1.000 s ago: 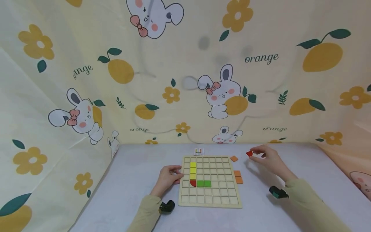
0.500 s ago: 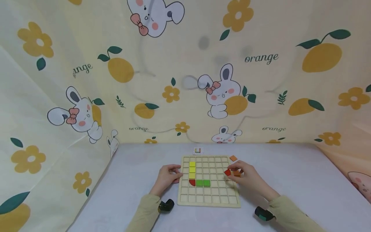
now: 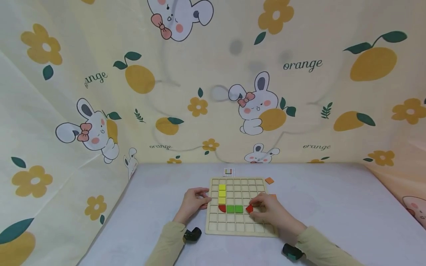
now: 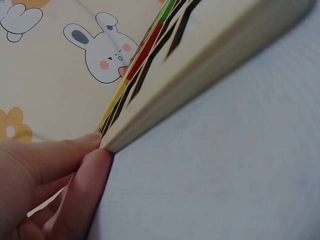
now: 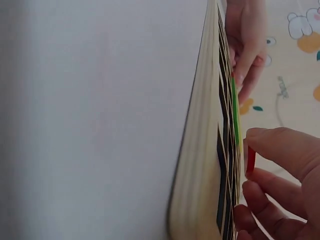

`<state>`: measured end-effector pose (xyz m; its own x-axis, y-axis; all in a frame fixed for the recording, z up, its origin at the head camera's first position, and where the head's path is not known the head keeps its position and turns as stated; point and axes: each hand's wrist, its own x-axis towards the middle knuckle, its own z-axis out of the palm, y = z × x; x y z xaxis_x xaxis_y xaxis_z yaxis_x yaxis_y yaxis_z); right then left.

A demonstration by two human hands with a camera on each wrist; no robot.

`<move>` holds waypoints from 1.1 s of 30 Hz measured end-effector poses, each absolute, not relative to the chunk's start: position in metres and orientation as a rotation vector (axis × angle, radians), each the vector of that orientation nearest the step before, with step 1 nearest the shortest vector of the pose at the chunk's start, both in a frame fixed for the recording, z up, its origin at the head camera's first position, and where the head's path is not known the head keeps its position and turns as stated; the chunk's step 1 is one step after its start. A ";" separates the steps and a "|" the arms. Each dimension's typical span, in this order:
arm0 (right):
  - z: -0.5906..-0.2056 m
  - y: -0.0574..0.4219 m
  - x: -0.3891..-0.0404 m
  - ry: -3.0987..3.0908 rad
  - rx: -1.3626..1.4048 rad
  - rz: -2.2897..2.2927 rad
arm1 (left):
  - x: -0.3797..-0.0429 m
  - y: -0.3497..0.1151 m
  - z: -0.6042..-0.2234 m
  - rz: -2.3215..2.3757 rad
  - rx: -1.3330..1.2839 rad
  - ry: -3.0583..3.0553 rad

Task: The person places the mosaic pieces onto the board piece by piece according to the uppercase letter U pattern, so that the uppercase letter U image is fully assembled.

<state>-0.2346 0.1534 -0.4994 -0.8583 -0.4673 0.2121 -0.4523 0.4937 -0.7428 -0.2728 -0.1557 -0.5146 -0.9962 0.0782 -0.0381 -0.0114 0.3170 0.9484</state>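
Note:
Near the right part of the wooden grid board [image 3: 242, 233], my right hand [image 3: 271, 212] pinches a small red tile [image 3: 249, 209] between thumb and fingertip, with the tile on edge in the right wrist view. It hangs close over the grid, right of two green tiles [image 3: 234, 209]. Left of those lies a red quarter-round tile [image 3: 222, 208], below a column of yellow tiles [image 3: 222, 194]. My left hand [image 3: 193, 203] holds the board's left edge; the left wrist view shows thumb and finger [image 4: 92, 170] meeting at that edge.
A small pattern card [image 3: 229, 172] lies behind the board. One orange tile [image 3: 269, 180] sits at the board's far right corner; another orange tile [image 3: 273, 195] beside the right edge is partly hidden by my right hand. A printed cloth [image 3: 213, 111] hangs behind the table.
My right hand has carried the red tile from the table at the right, leftward and nearer, to over the grid beside the green tiles. The left hand stays at the board's edge.

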 end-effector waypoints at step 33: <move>-0.490 0.147 -0.238 2.734 -0.797 -1.217 | -0.273 -0.156 -0.515 1.796 0.061 2.485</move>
